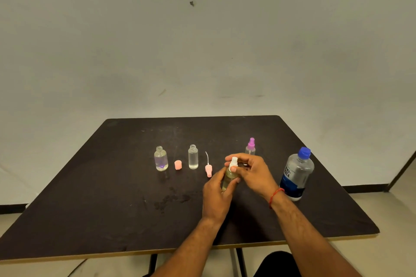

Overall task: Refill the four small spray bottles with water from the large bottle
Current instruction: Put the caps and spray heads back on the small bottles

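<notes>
My left hand (216, 195) grips the body of a small yellowish spray bottle (227, 177) standing on the black table (112, 198). My right hand (252, 171) pinches its white spray top (233, 162). Two uncapped clear small bottles stand to the left: a round one (161, 159) and a slim one (193, 157). A pink cap (178, 165) lies between them, and a pink spray head with its tube (208, 168) lies right of the slim bottle. A small bottle with a purple spray top (250, 146) stands behind my right hand. The large water bottle (296, 174) with a blue cap stands at the right.
Wet spots (173, 200) mark the table in front of the bottles. The table's front edge (157, 251) runs just below my forearms. A pale wall rises behind the table, and the floor shows at both sides.
</notes>
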